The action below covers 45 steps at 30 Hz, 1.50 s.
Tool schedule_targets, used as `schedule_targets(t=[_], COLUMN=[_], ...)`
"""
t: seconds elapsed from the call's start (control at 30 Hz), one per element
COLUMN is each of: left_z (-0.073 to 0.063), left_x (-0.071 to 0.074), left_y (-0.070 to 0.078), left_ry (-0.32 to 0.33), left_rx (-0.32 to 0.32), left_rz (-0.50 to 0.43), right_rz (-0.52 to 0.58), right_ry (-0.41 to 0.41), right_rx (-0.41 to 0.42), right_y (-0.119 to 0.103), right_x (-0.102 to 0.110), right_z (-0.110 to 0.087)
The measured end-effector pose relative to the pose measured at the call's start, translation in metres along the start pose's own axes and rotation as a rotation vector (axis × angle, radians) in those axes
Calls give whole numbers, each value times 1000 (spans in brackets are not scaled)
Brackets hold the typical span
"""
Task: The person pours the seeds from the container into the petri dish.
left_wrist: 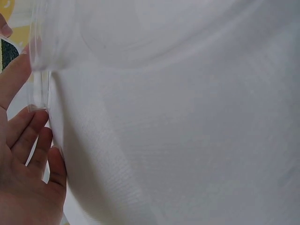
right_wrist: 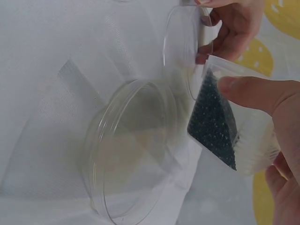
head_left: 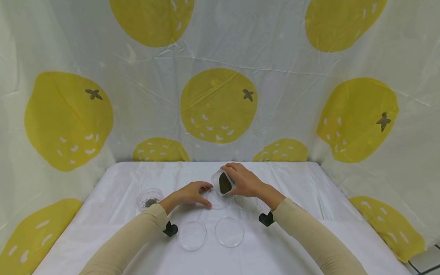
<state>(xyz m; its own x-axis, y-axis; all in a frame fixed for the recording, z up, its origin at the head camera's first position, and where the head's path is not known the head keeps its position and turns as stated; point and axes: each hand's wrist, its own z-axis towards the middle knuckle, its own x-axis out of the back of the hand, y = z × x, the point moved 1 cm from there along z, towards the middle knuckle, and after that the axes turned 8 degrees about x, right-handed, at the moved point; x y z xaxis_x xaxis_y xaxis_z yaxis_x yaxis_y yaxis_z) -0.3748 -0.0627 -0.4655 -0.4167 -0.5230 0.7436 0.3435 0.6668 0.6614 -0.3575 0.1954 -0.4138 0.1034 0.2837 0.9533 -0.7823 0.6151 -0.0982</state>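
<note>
My right hand (head_left: pixel 244 180) grips a clear plastic container (right_wrist: pixel 255 145) of dark granules (right_wrist: pixel 213 122). The container is tilted over a clear petri dish (head_left: pixel 217 202), and the granules lie banked against one side. At that dish's left edge is my left hand (head_left: pixel 190 193), its thumb and fingers spread around the rim. The left wrist view shows its fingertips (left_wrist: pixel 40 112) touching the clear dish edge. A second petri dish (right_wrist: pixel 136 154) stands just right of the first, below my right wrist. Whether granules are falling cannot be seen.
To the left, a petri dish (head_left: pixel 150 199) holds some dark granules, partly behind my left wrist. Two round clear dishes or lids (head_left: pixel 192 235) lie side by side nearer to me. A white cloth (head_left: pixel 275 248) covers the table, and a lemon-print curtain (head_left: pixel 285 99) hangs behind.
</note>
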Motion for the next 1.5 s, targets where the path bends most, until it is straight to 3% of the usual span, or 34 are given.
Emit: schedule_targets(t=[0.63, 1.5], left_z=[0, 2], left_x=[1, -3], left_y=[-1, -3], left_ry=[0, 4], left_rx=[17, 22], left_rz=[-5, -10], right_rz=[-68, -138], right_ry=[9, 67], right_rx=[1, 91], right_y=[-6, -8], right_x=[-4, -9], right_z=[0, 1])
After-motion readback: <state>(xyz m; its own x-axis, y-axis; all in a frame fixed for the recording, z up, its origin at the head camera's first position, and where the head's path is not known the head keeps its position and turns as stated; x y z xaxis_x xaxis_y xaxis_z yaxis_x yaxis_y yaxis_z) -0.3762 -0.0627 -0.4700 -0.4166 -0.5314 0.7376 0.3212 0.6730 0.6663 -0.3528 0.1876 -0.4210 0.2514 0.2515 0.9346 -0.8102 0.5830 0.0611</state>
